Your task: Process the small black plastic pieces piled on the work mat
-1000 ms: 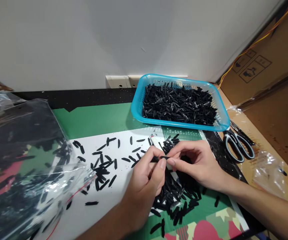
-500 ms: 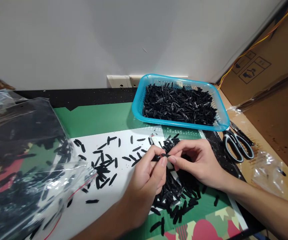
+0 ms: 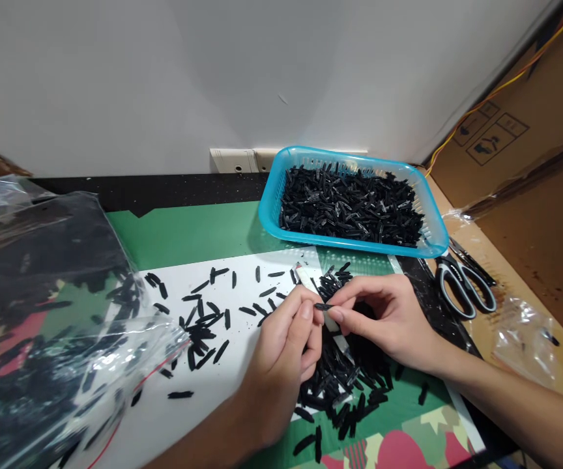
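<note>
Between the thumb and forefinger of my right hand (image 3: 389, 316) is a small, slim black piece (image 3: 323, 307) with tapered ends. My left hand (image 3: 288, 345) is closed, its thumb pressed to the curled forefinger beside the piece's left end; whatever is in these fingers is hidden. Below both hands lies a heap of similar black pieces (image 3: 337, 374), partly covered by my right hand. A pale, narrow strip-like object (image 3: 305, 277) rests among them. More loose black pieces (image 3: 206, 319) are scattered on the white sheet (image 3: 232, 371) to the left.
A blue plastic basket (image 3: 347, 245) full of black pieces stands at the back right. Clear zip bags (image 3: 66, 260) with black pieces cover the left side. Scissors (image 3: 462, 286) and a small clear bag (image 3: 526, 339) lie right, near a cardboard box (image 3: 516, 143).
My left thumb has drawn back from the black piece and now presses on the forefinger, leaving more of the piece showing. My right hand keeps its pinch almost in place.
</note>
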A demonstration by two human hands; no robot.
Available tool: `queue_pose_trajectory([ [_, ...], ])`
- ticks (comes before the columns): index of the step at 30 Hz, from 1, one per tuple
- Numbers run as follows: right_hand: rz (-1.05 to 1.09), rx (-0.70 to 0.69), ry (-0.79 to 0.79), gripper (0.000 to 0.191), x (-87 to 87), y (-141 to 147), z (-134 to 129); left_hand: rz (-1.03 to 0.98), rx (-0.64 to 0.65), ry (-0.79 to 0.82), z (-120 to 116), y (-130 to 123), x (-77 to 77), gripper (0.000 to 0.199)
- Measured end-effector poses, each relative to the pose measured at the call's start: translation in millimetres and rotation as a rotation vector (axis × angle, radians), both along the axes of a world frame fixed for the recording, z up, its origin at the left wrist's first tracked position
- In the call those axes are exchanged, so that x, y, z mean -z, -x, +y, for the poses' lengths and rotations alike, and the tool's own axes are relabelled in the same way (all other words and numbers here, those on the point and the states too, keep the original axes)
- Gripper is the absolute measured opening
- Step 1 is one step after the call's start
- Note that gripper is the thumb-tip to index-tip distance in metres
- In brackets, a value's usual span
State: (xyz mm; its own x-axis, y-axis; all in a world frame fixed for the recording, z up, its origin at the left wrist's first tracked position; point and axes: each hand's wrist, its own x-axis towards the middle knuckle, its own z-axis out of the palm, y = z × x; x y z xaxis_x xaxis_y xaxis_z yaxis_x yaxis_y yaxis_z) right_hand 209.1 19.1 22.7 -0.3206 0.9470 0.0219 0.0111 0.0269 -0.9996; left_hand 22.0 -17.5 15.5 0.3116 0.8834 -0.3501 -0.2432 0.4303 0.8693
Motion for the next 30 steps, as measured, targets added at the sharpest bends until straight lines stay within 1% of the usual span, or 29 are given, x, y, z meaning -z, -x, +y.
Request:
queue_pose_trajectory([
  [4, -0.045, 0.009, -0.048, 0.018, 1.4, 0.5, 0.0, -0.036, 0.007, -0.012, -1.3, 1.0, 3.5, 0.038],
  [6, -0.12, 0.016, -0.128, 0.016, 2.0, -1.9, -0.6, -0.042, 0.017, -0.019, -2.1, 1.6, 5.0, 0.039],
  [8, -0.228, -0.021, -0.306, 0.009, 1.1, -6.7, -0.9, -0.036, 0.035, -0.02, -2.9, 2.0, 4.8, 0.04],
  [10, -0.348, -0.08, -0.563, 0.004, -2.1, -12.9, 0.3, -0.016, 0.065, -0.019, -3.1, 2.5, 2.5, 0.039],
  [12, -0.457, -0.1, -0.783, 0.007, -7.6, -17.9, 4.9, -0.001, 0.092, -0.02, -2.8, 3.0, -0.7, 0.038],
  [13, -0.504, -0.077, -0.861, 0.009, -10.9, -19.0, 8.9, -0.002, 0.097, -0.024, -2.6, 3.1, -1.9, 0.037],
  [15, -0.595, 0.027, -0.958, 0.012, -17.7, -17.8, 20.3, -0.028, 0.084, -0.042, -2.3, 3.1, -2.7, 0.036],
  [18, -0.753, 0.195, -1.008, 0.008, -26.7, -9.1, 41.3, -0.082, 0.052, -0.062, -2.4, 2.5, -0.2, 0.036],
  [20, -0.822, 0.193, -0.975, 0.023, -31.2, -2.1, 52.0, -0.109, 0.034, -0.068, -2.6, 2.3, 1.4, 0.037],
  [21, -0.828, 0.175, -0.966, 0.027, -32.7, 1.0, 54.8, -0.115, 0.028, -0.069, -2.6, 2.4, 1.7, 0.037],
  [22, -0.816, 0.146, -0.966, 0.025, -33.6, 3.5, 55.4, -0.116, 0.02, -0.067, -2.5, 2.7, 1.7, 0.037],
  [24, -0.76, 0.076, -0.989, 0.012, -32.5, 7.1, 50.1, -0.118, -0.006, -0.06, -2.6, 3.5, 1.2, 0.038],
  [25, -0.719, 0.037, -1.007, 0.012, -30.4, 8.3, 44.9, -0.121, -0.022, -0.054, -2.8, 4.0, 1.0, 0.039],
  [28, -0.606, -0.043, -1.042, 0.016, -18.8, 11.3, 25.1, -0.118, -0.061, -0.026, -5.2, 4.7, 0.3, 0.046],
  [30, -0.552, -0.148, -1.044, 0.014, -9.7, 14.1, 12.9, -0.09, -0.095, 0.008, -8.5, 4.0, -1.3, 0.052],
])
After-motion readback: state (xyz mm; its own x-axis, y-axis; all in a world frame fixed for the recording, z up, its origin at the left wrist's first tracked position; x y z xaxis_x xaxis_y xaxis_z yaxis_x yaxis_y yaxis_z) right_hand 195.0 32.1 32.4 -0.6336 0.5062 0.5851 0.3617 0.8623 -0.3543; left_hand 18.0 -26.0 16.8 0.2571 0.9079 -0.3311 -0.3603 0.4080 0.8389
